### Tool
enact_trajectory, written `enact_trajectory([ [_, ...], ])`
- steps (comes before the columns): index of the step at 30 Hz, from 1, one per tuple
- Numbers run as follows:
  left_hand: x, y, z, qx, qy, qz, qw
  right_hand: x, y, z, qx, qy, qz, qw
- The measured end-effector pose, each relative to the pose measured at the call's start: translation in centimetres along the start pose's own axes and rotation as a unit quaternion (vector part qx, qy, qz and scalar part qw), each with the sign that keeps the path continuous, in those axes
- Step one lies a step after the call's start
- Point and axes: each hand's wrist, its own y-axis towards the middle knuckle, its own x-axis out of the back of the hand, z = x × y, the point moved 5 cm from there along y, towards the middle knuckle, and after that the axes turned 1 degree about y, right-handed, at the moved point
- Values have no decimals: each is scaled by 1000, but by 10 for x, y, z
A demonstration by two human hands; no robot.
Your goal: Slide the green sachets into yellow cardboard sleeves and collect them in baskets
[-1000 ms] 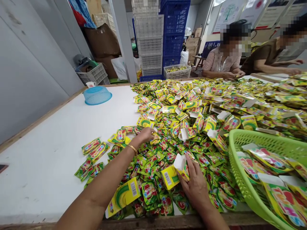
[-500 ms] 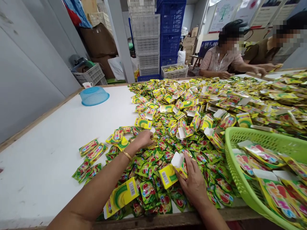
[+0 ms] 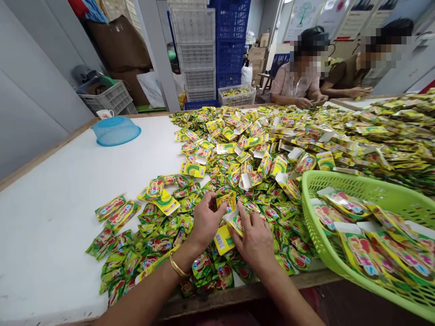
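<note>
My left hand [image 3: 206,222] pinches a small yellow candy packet [image 3: 227,200] between thumb and fingers, close to the open end of a small carton. My right hand [image 3: 255,233] grips that carton [image 3: 235,221], whose white flap stands up toward the packet. Just below it, a yellow carton with a barcode [image 3: 223,240] lies on the heap, near my right thumb. Around both hands spread many green sachets [image 3: 163,244] with red fruit prints. My left forearm partly covers another yellow carton [image 3: 154,267].
A green plastic basket [image 3: 311,194] holding filled cartons stands at the right. Mixed cartons and packets [image 3: 258,140] heap up across the table [image 3: 50,213]. A blue mesh basket [image 3: 116,131] lies upturned at far left, beside a cup [image 3: 104,113]. Two people sit across the table.
My left hand has come from the heap toward my right hand, bringing a yellow packet to the carton's open end. The view has shifted slightly right.
</note>
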Motion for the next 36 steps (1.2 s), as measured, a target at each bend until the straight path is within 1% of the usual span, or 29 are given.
enact_trajectory([
  [1,0,-3,-6,-42,39,-17,998,0,0,2,-2,-3,4,1000],
  [3,-1,-7,-16,-124,93,-23,988,0,0,5,-5,-5,8,1000],
  [4,-2,-8,-18,-150,105,-18,983,1,0,6,-9,-4,5,1000],
  [6,-4,-11,-18,-160,113,-7,980,1,-1,6,-23,-1,-4,1000],
  [8,-5,-12,-14,-134,111,-1,985,2,-1,4,-35,-2,-9,999],
  [10,-6,-11,-10,-87,102,22,991,2,-1,1,-36,-8,-6,999],
  [11,-6,-9,-8,-52,95,47,993,2,-2,0,-33,-10,-5,999],
  [13,-8,-4,-1,38,67,122,990,3,-3,-2,-16,-11,-6,1000],
  [15,-10,0,3,118,18,204,972,5,-3,-3,10,-8,-17,1000],
  [16,-10,2,4,141,-3,237,961,6,-3,-3,23,-6,-23,999],
  [17,-9,3,3,148,-13,262,953,7,-3,-3,35,-4,-25,999],
  [18,-8,5,2,142,-10,283,948,7,-3,-2,43,-2,-24,999],
  [21,-7,7,-5,88,31,329,940,8,-1,-2,56,5,-23,998],
  [22,-7,7,-8,76,34,331,940,9,0,-2,56,7,-28,998],
  [24,-5,9,-12,64,29,306,949,11,3,-2,53,11,-41,998],
  [27,5,16,-21,26,60,215,974,12,8,-2,45,20,-52,997],
  [29,14,22,-27,9,55,145,988,11,9,-4,35,30,-59,997],
  [31,22,27,-28,25,-20,85,996,10,8,-5,26,38,-65,997],
  [32,23,28,-27,44,-75,71,994,9,8,-5,23,39,-67,997],
  [34,19,26,-19,89,-176,71,978,9,7,-4,19,41,-66,997],
  [36,8,20,-9,130,-225,88,962,10,8,-2,17,43,-67,997],
])
